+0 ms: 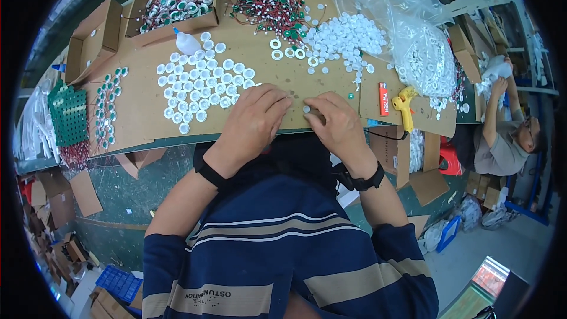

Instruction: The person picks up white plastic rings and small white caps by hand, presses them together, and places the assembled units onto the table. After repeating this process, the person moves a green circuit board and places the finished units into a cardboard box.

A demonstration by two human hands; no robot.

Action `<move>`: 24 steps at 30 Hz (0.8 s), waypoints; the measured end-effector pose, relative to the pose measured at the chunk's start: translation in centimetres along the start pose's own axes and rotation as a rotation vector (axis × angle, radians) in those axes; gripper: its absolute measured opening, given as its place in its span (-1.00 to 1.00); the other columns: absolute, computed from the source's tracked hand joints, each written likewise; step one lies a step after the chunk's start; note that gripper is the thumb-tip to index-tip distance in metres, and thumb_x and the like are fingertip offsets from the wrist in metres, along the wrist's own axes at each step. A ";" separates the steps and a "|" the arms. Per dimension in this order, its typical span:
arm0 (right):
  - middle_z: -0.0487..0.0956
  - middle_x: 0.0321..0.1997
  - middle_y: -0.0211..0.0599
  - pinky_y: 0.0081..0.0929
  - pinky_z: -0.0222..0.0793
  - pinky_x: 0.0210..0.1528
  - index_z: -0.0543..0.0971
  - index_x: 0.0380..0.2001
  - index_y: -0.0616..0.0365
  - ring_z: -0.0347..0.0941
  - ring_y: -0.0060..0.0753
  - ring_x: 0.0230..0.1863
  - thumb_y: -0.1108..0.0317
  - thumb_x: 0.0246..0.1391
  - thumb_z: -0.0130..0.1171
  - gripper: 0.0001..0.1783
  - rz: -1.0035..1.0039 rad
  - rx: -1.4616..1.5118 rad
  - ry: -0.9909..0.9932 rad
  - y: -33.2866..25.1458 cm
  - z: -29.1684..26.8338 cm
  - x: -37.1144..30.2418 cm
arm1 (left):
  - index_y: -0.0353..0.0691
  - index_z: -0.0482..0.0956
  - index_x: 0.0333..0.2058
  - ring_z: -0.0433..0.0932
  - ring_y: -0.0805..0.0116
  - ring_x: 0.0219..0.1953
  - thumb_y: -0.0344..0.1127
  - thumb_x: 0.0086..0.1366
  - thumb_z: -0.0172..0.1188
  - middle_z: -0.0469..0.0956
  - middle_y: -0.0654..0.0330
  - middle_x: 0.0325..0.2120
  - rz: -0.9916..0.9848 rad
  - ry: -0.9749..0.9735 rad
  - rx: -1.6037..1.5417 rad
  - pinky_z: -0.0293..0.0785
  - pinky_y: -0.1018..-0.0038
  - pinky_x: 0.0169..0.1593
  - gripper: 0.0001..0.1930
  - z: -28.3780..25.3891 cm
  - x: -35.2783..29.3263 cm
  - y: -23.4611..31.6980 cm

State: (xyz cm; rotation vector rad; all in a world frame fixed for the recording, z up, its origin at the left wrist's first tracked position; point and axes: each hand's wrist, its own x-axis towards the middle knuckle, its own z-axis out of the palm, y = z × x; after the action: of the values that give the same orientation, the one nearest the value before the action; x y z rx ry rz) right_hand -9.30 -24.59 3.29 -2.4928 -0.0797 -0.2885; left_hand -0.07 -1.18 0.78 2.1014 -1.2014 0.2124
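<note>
1. Right hand [339, 121]: thumb and forefinger form a narrow gap at a small pale disc [306, 108]; whether they pinch it or merely touch it cannot be told.
2. Left hand [254, 119]: fingers bent and drawn together, tips toward the right hand but apart from it; whether anything is held beneath them cannot be told.
3. Position of the disc: at the right fingertips, between the two hands, over the cardboard sheet [269, 41] near the table's front edge.
4. Handling (judged): the disc is probably light, stiff plastic, smooth enough to slip; it is best taken by opposite points of its rim, with gentle pressure to spare the face.
5. Surroundings: white round caps [205, 82] lie in rows beside the left hand; loose discs [342, 35] are heaped beyond the right hand, and a yellow glue gun [404, 105] lies to its right.
</note>
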 end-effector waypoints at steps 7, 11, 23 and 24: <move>0.77 -0.05 -0.13 -0.17 0.70 0.06 0.85 0.02 0.21 0.75 0.03 -0.04 0.49 0.22 0.57 -0.70 0.018 -0.002 -0.036 0.3 -0.1 -0.1 | -0.26 0.77 0.18 0.64 -0.01 0.32 -0.49 0.33 0.50 0.73 0.11 0.14 -0.020 0.068 0.010 0.58 0.04 0.37 -0.57 0.2 -0.1 -0.1; 0.77 -0.05 -0.14 -0.20 0.71 0.01 0.84 0.01 0.23 0.77 -0.03 -0.08 0.50 0.25 0.55 -0.73 0.005 -0.019 -0.042 0.3 0.0 0.1 | -0.25 0.78 0.20 0.65 -0.04 0.34 -0.50 0.30 0.55 0.74 0.11 0.16 -0.060 0.084 0.021 0.57 0.04 0.41 -0.53 0.0 0.0 0.1; 0.75 -0.07 -0.18 -0.26 0.72 -0.10 0.82 0.01 0.23 0.78 -0.16 -0.17 0.55 0.28 0.50 -0.75 -0.047 0.109 -0.034 -0.7 1.8 2.6 | -0.27 0.80 0.17 0.60 -0.09 0.42 -0.50 0.25 0.58 0.72 0.09 0.22 -0.104 0.076 0.032 0.53 0.00 0.48 -0.52 0.4 -0.4 -0.1; 0.75 -0.07 -0.18 -0.26 0.72 -0.10 0.82 0.01 0.23 0.78 -0.16 -0.17 0.55 0.28 0.50 -0.75 -0.049 0.110 -0.036 -0.6 1.9 2.7 | -0.28 0.80 0.16 0.59 -0.10 0.43 -0.50 0.24 0.58 0.72 0.09 0.23 -0.108 0.078 0.033 0.53 -0.01 0.49 -0.52 0.4 -0.5 -0.1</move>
State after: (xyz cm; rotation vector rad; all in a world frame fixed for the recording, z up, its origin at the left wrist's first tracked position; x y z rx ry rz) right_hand -6.42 -22.99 2.79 -2.3892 -0.1670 -0.2525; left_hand -0.29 -1.09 0.19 2.1591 -1.0426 0.2643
